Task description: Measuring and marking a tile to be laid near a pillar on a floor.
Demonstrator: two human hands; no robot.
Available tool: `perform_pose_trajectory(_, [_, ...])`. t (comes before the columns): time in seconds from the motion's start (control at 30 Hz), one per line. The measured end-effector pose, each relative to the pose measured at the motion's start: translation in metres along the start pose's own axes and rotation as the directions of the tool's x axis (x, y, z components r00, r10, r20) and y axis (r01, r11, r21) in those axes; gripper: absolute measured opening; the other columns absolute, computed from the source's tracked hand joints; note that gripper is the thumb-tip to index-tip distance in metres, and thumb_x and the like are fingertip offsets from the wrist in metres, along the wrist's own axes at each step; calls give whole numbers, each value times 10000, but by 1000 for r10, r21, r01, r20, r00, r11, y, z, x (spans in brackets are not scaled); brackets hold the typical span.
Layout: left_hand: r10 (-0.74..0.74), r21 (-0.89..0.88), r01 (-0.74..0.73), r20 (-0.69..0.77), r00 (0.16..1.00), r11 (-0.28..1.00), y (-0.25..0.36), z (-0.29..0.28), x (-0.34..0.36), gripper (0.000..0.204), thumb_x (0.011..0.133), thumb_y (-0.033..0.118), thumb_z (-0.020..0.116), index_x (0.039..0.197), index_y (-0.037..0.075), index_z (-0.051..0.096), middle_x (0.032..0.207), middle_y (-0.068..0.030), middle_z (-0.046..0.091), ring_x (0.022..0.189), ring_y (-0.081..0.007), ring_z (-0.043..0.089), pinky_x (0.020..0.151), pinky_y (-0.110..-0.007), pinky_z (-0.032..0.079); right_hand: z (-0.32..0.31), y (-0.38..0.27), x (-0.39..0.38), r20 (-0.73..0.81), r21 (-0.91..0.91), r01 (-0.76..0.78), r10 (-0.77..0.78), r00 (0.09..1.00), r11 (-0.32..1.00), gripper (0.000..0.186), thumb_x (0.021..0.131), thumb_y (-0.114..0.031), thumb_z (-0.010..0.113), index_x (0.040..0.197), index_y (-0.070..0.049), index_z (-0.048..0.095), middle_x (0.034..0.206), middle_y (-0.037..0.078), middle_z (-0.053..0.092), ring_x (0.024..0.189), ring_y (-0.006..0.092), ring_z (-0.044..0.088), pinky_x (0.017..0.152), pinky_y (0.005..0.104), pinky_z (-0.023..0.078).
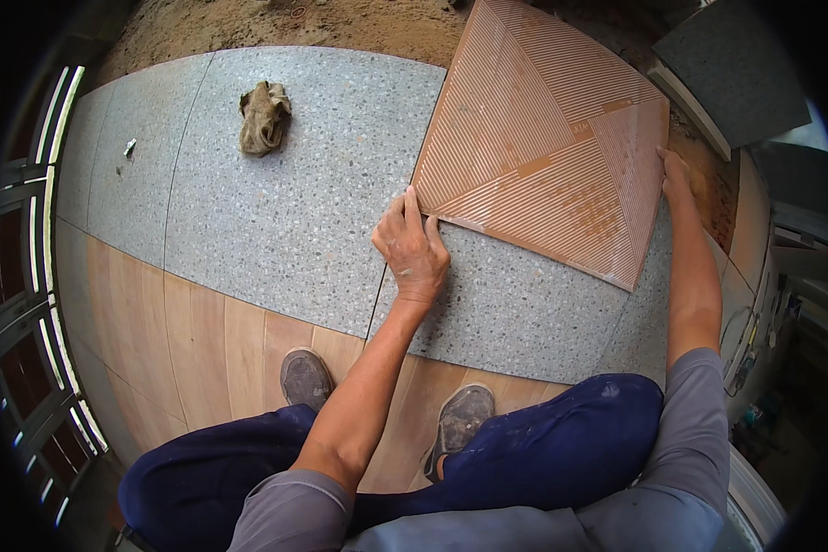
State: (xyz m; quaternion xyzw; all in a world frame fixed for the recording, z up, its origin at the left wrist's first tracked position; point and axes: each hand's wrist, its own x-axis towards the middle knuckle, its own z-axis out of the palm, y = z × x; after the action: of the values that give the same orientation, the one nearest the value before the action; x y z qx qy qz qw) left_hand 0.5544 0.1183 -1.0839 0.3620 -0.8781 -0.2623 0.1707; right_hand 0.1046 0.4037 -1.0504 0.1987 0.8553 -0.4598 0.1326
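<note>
A large square tile (543,138) shows its ribbed, orange-brown underside, tilted over the speckled grey floor tiles (322,212). My left hand (413,241) grips its near left corner, thumb and fingers closed on the edge. At the tile's right edge my right hand (674,173) holds on, its fingers partly hidden by the tile. The tile's lower edge lies above a grey floor tile; whether it touches there I cannot tell. Its far part reaches over the bare soil.
A crumpled brown rag (264,118) lies on the grey tiles at left. Sandy soil (230,28) borders the far side. Another dark grey tile (731,69) leans at far right. Wood-look flooring (202,340) runs under my shoes (465,419). A metal gate (46,276) stands at left.
</note>
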Motion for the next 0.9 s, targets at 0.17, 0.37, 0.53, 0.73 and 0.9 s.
perform_pose_trajectory(0.17, [-3,-18,1,-115,993,1000,-7,9,-6,458,960,166,632,1399,84,530,1365,-117,526,1268,-304,459,1063,-464,286,11,2,-9,-26,-1,-24,24,999,1000,629,939,-129,638,1442,161,398,1520,298,406,1389,381,437,1186,400,309])
perform_pose_trajectory(0.37, [-12,-58,4,-138,990,998,-4,10,-7,422,956,153,657,1365,110,563,1363,-102,537,1239,-290,491,1045,-455,312,0,12,19,-38,67,-10,12,999,998,635,932,-87,639,1449,169,374,1538,300,373,1414,379,401,1203,391,281])
perform_pose_trajectory(0.53, [-1,-69,-10,-149,989,998,-8,12,-7,416,948,160,676,1353,125,586,1351,-102,563,1235,-290,501,1047,-449,317,1,18,34,-48,136,-11,18,999,991,657,926,-62,642,1457,180,342,1548,307,351,1422,381,389,1210,385,270])
perform_pose_trajectory(0.73, [-16,-67,6,-140,990,998,-7,12,-6,422,931,178,707,1343,142,620,1350,-90,586,1238,-280,507,1061,-444,311,3,19,42,-32,141,-20,25,999,990,670,927,-77,647,1460,180,334,1549,309,349,1429,388,380,1215,388,263])
perform_pose_trajectory(0.9, [-53,-84,42,-135,989,996,-4,12,-4,415,931,193,712,1337,148,640,1340,-78,606,1242,-269,505,1069,-434,310,1,17,46,-54,160,-19,28,998,987,646,927,-85,652,1446,175,369,1542,301,368,1420,384,393,1212,390,269])
